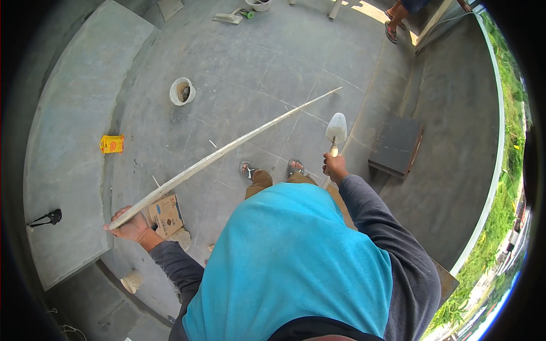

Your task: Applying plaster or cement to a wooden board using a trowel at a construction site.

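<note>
My left hand (134, 228) is closed round the near end of a long, pale straight strip (227, 149), which looks like wood. The strip slants up and away across the floor toward the right, its far end thin in the distance. Out to the right, my right hand (336, 168) grips a trowel (336, 129) by its light handle. The trowel's rounded metal blade points away from me, and its face looks pale and smeared. Part of the handle is hidden by my fingers.
A white bucket (182, 91) stands ahead on the marked grey floor. Beside my left hand lies a cardboard box (166, 216). A yellow packet (112, 144) rests at the edge of the left ledge (74, 113). Dark stacked slabs (396, 145) sit on the right. Another person's legs (396, 20) show far right.
</note>
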`<state>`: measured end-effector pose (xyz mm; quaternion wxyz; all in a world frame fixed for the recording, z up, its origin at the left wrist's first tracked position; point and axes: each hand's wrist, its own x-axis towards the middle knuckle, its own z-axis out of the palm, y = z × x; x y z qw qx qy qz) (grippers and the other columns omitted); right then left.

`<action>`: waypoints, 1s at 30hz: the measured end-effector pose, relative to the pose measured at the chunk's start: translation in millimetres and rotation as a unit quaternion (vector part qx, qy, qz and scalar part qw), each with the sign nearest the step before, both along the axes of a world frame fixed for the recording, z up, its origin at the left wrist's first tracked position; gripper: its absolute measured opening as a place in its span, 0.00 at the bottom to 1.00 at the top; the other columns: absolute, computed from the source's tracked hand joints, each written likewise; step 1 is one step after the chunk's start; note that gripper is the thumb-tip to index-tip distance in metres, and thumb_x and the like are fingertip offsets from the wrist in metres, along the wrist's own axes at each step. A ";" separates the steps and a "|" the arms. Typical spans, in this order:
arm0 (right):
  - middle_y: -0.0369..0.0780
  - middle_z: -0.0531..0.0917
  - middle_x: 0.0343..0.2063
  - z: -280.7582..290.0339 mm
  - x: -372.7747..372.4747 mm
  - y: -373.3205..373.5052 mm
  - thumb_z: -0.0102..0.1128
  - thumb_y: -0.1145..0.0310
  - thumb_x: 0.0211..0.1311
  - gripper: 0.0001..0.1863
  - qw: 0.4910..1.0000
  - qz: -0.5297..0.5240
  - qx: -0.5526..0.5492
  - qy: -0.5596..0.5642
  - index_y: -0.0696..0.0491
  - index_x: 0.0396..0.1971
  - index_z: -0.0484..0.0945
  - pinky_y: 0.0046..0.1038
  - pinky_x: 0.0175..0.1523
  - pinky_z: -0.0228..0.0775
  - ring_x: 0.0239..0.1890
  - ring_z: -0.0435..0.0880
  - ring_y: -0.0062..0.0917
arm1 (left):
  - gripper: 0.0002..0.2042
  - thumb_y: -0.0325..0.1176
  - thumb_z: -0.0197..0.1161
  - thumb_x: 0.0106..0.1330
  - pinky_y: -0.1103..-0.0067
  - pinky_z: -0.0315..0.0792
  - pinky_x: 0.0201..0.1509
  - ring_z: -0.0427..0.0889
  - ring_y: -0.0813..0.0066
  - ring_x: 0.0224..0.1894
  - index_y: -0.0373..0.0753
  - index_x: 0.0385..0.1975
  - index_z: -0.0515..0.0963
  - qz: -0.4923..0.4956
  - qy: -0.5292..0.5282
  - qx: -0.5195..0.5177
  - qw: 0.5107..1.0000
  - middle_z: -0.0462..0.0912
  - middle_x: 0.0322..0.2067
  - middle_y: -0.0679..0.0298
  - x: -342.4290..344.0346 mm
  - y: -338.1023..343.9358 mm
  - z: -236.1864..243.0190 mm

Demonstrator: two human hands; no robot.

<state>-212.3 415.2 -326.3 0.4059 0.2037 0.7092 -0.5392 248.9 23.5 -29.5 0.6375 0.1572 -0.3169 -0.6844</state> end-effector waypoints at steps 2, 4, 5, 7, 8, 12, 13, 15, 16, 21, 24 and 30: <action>0.40 0.76 0.21 1.6 12.7 9.6 0.62 0.68 0.57 0.12 0.999 -0.032 0.027 -0.026 0.59 0.35 0.71 0.33 0.20 0.69 0.18 0.76 0.27 | 0.22 0.57 0.59 0.67 0.77 0.76 0.39 0.83 0.73 0.28 0.47 0.21 0.84 -0.009 -0.023 -0.021 0.999 0.85 0.23 0.69 -3.6 -1.1 -0.9; 0.40 0.76 0.21 -0.8 15.9 19.0 0.62 0.67 0.58 0.12 0.998 -0.035 0.023 -0.053 0.60 0.34 0.72 0.34 0.21 0.69 0.18 0.76 0.28 | 0.23 0.58 0.58 0.67 0.76 0.76 0.40 0.83 0.73 0.28 0.46 0.21 0.85 -0.013 -0.034 -0.029 0.999 0.86 0.24 0.68 -5.7 -2.0 -1.3; 0.40 0.76 0.21 1.1 18.1 21.5 0.62 0.67 0.58 0.12 0.997 -0.026 0.027 -0.062 0.61 0.33 0.73 0.34 0.21 0.69 0.18 0.76 0.28 | 0.23 0.58 0.58 0.67 0.76 0.76 0.40 0.83 0.73 0.28 0.46 0.21 0.85 -0.015 -0.034 -0.027 0.999 0.86 0.24 0.68 -6.2 -2.2 -0.7; 0.40 0.76 0.21 4.2 24.1 25.5 0.62 0.66 0.58 0.12 0.997 -0.019 0.032 -0.071 0.61 0.32 0.74 0.34 0.21 0.68 0.18 0.77 0.28 | 0.24 0.58 0.57 0.68 0.76 0.77 0.43 0.84 0.74 0.29 0.45 0.20 0.85 -0.048 0.003 -0.023 0.999 0.85 0.22 0.70 -6.6 -1.7 2.1; 0.40 0.76 0.21 4.9 24.5 25.4 0.62 0.66 0.58 0.13 0.997 -0.012 0.033 -0.067 0.62 0.31 0.74 0.34 0.21 0.68 0.18 0.76 0.28 | 0.24 0.58 0.57 0.68 0.76 0.77 0.43 0.84 0.74 0.29 0.45 0.20 0.85 -0.048 0.004 -0.024 0.999 0.85 0.22 0.70 1.0 -6.0 0.3; 0.40 0.76 0.20 -0.7 23.3 32.8 0.62 0.66 0.58 0.14 0.998 -0.002 0.034 -0.056 0.63 0.30 0.74 0.33 0.22 0.68 0.18 0.76 0.28 | 0.20 0.53 0.55 0.69 0.66 0.69 0.62 0.79 0.64 0.52 0.42 0.44 0.80 0.036 -0.062 0.027 0.997 0.82 0.45 0.60 -35.3 0.7 10.5; 0.40 0.76 0.20 -4.9 21.5 35.5 0.62 0.66 0.58 0.14 0.998 -0.001 0.032 -0.054 0.63 0.30 0.74 0.33 0.22 0.68 0.18 0.76 0.28 | 0.23 0.50 0.53 0.71 0.62 0.64 0.67 0.75 0.59 0.59 0.40 0.57 0.75 0.253 -0.171 0.129 0.943 0.78 0.55 0.56 -57.9 9.5 25.5; 0.40 0.76 0.20 -11.9 15.4 38.8 0.62 0.66 0.58 0.14 0.999 -0.001 0.034 -0.039 0.63 0.30 0.74 0.34 0.21 0.67 0.18 0.76 0.28 | 0.25 0.48 0.50 0.72 0.60 0.60 0.70 0.69 0.56 0.64 0.40 0.63 0.66 0.204 -0.217 0.090 0.950 0.71 0.60 0.55 -67.5 10.2 41.6; 0.40 0.76 0.20 -9.7 11.5 36.6 0.62 0.66 0.58 0.14 0.999 0.001 0.030 -0.037 0.63 0.30 0.74 0.34 0.21 0.67 0.18 0.76 0.28 | 0.28 0.45 0.47 0.73 0.58 0.56 0.72 0.63 0.54 0.68 0.40 0.70 0.57 0.156 -0.265 0.052 0.950 0.64 0.66 0.53 -70.8 10.8 47.7; 0.39 0.74 0.23 1.1 -1.6 39.4 0.61 0.66 0.60 0.13 0.999 0.011 0.033 -0.031 0.61 0.35 0.72 0.34 0.25 0.66 0.20 0.74 0.27 | 0.29 0.45 0.46 0.72 0.59 0.55 0.72 0.62 0.55 0.69 0.37 0.70 0.57 0.188 -0.261 0.038 0.946 0.62 0.68 0.54 -92.8 22.7 56.4; 0.39 0.74 0.23 9.4 0.4 36.8 0.62 0.66 0.60 0.13 0.999 0.010 0.032 -0.026 0.61 0.34 0.72 0.34 0.25 0.66 0.20 0.74 0.28 | 0.30 0.46 0.46 0.72 0.57 0.53 0.73 0.60 0.56 0.70 0.37 0.71 0.56 0.150 -0.294 -0.167 0.929 0.61 0.68 0.53 -78.3 28.0 57.3; 0.41 0.77 0.20 14.8 6.1 56.4 0.62 0.65 0.58 0.13 0.995 0.041 0.089 0.018 0.62 0.25 0.75 0.35 0.24 0.67 0.18 0.76 0.29 | 0.26 0.52 0.48 0.72 0.55 0.55 0.72 0.67 0.53 0.64 0.36 0.58 0.68 0.251 -0.530 -0.556 0.589 0.73 0.57 0.52 -123.3 55.1 128.0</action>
